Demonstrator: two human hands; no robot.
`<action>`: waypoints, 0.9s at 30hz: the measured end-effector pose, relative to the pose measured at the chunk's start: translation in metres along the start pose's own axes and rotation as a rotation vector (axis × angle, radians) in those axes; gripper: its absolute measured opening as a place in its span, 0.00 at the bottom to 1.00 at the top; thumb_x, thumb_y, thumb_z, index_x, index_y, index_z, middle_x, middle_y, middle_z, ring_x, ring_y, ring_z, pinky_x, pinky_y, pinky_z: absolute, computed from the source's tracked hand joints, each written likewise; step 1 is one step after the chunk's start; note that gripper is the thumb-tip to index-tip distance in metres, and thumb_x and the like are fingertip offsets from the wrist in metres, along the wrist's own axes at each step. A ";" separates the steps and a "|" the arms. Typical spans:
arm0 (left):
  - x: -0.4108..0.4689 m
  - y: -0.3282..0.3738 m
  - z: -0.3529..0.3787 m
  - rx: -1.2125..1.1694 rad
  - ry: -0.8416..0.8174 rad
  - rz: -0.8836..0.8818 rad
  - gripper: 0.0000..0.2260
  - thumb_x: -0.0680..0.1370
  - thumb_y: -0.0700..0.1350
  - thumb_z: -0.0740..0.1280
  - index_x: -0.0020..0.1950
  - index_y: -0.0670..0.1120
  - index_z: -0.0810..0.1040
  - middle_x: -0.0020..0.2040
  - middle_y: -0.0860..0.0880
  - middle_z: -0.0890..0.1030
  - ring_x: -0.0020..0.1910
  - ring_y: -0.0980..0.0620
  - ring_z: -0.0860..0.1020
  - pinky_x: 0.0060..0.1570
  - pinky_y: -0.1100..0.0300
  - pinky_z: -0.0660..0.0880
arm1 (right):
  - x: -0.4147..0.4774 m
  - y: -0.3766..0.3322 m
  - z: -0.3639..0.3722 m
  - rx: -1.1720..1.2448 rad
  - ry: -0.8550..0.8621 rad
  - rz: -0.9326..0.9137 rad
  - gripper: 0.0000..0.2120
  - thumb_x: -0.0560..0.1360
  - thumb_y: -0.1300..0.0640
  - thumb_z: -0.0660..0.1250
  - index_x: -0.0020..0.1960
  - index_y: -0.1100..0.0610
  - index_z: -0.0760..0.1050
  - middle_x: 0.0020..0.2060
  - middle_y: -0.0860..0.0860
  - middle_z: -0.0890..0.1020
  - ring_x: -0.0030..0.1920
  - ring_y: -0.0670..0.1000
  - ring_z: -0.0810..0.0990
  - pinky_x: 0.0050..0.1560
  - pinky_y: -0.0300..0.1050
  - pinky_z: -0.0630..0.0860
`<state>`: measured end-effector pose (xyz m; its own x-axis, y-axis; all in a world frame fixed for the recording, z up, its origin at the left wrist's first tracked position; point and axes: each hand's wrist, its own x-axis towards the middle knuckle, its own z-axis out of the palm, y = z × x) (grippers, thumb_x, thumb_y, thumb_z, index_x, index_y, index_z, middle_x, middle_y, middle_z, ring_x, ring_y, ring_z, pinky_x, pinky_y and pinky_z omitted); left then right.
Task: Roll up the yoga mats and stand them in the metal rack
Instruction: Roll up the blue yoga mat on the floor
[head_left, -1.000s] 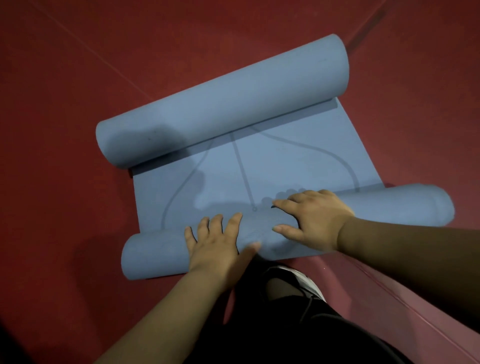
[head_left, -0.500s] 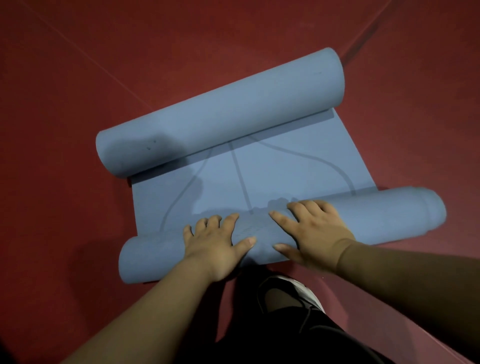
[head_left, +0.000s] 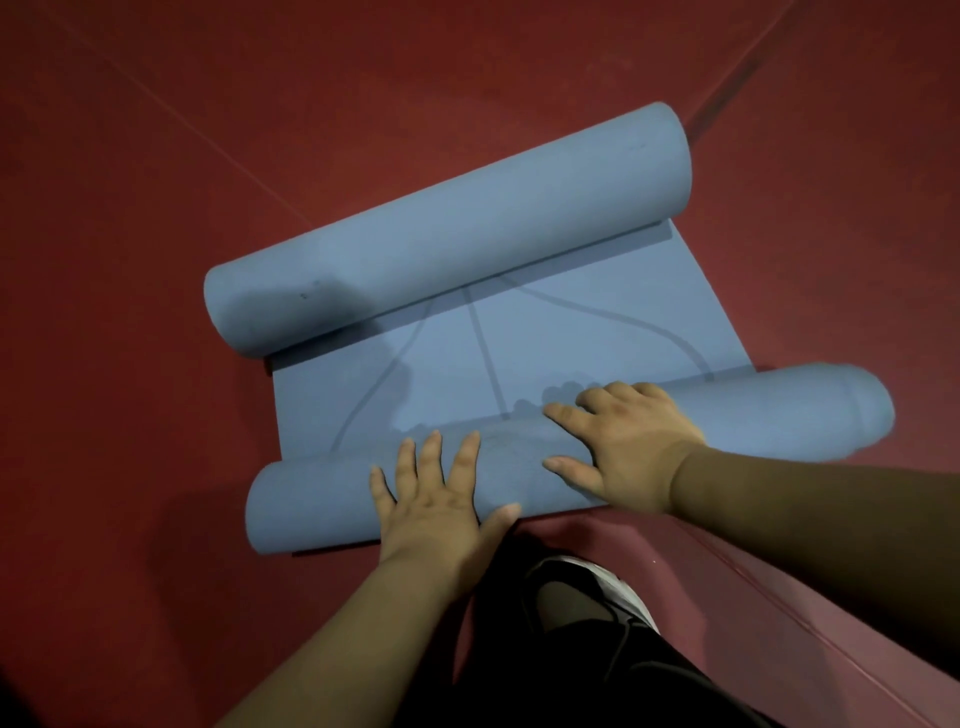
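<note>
A blue yoga mat (head_left: 545, 343) lies on the red floor, rolled from both ends. The far roll (head_left: 447, 228) is thick and slants up to the right. The near roll (head_left: 769, 415) is thinner and runs across in front of me. A flat stretch with dark curved lines lies between the two rolls. My left hand (head_left: 441, 499) presses flat on the near roll, fingers straight and spread. My right hand (head_left: 623, 441) presses flat on the same roll just to its right. No metal rack is in view.
Red floor mats (head_left: 156, 208) with thin seams surround the blue mat on all sides. My dark trouser leg and a black-and-white shoe (head_left: 597, 592) sit just behind the near roll. A lighter red mat edge (head_left: 779, 597) runs along the lower right.
The near roll has turned slightly away from me under both palms and the flat stretch has shortened a little. Both hands stay flat on the roll.
</note>
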<state>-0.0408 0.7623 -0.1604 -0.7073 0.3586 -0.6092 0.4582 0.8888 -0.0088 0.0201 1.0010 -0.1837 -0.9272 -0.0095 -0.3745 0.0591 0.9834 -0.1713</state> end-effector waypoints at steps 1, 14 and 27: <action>0.003 -0.002 -0.005 -0.002 -0.012 0.005 0.40 0.76 0.77 0.48 0.81 0.63 0.34 0.83 0.49 0.38 0.81 0.43 0.33 0.76 0.35 0.32 | 0.002 0.000 -0.004 -0.001 -0.004 -0.002 0.40 0.74 0.24 0.37 0.80 0.40 0.57 0.67 0.50 0.75 0.66 0.56 0.73 0.67 0.55 0.65; 0.044 -0.009 -0.038 -0.023 -0.029 0.049 0.40 0.74 0.77 0.52 0.82 0.63 0.45 0.84 0.48 0.52 0.82 0.44 0.48 0.77 0.36 0.42 | -0.004 0.009 0.005 -0.119 0.093 -0.086 0.41 0.73 0.25 0.58 0.79 0.46 0.63 0.67 0.62 0.75 0.62 0.65 0.76 0.62 0.65 0.70; 0.029 -0.008 -0.006 -0.011 0.213 0.035 0.40 0.75 0.77 0.48 0.81 0.62 0.40 0.83 0.48 0.45 0.81 0.42 0.40 0.77 0.36 0.37 | 0.019 0.021 -0.010 -0.099 0.035 -0.109 0.43 0.72 0.22 0.48 0.81 0.42 0.51 0.70 0.55 0.73 0.66 0.59 0.74 0.65 0.59 0.68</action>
<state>-0.0684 0.7668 -0.1735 -0.7895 0.4406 -0.4273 0.4793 0.8774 0.0192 -0.0002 1.0231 -0.1854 -0.9387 -0.1123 -0.3260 -0.0776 0.9900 -0.1177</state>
